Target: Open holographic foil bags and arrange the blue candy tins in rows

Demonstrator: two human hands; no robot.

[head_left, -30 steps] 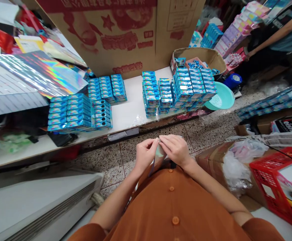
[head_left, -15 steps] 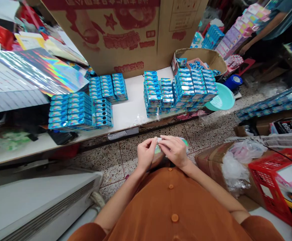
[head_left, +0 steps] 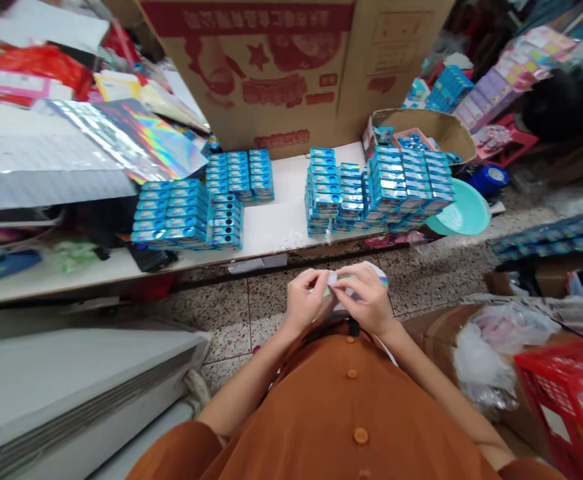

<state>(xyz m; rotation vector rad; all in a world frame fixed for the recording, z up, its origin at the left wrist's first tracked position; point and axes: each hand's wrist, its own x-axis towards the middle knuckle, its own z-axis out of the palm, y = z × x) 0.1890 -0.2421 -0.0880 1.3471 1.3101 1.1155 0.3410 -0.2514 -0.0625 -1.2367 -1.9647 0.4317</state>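
Note:
Both my hands meet in front of my waist, over the floor and short of the table. Finger and thumb of my left hand [head_left: 303, 301] pinch one side of a small white piece [head_left: 332, 278]. From the other side, the fingertips of my right hand [head_left: 367, 297] close on the same piece. Its exact kind is too small to make out. Behind my right hand shows the rim of a white, green and blue round item [head_left: 377, 272], mostly hidden; whether a hand touches it I cannot tell.
Stacks of blue small boxes [head_left: 171, 210] and more blue boxes [head_left: 389, 177] stand on the white table [head_left: 271, 230]. A large cardboard carton [head_left: 281, 127] rises behind. A turquoise basin [head_left: 476, 213] sits right, a red crate [head_left: 546, 373] lower right, and a white cabinet-like unit [head_left: 96, 360] lower left.
My view has swung left, so the table and boxes sit further right in the picture. Both hands still pinch the white piece, which shows a little more. The co-worker's arm has left the view.

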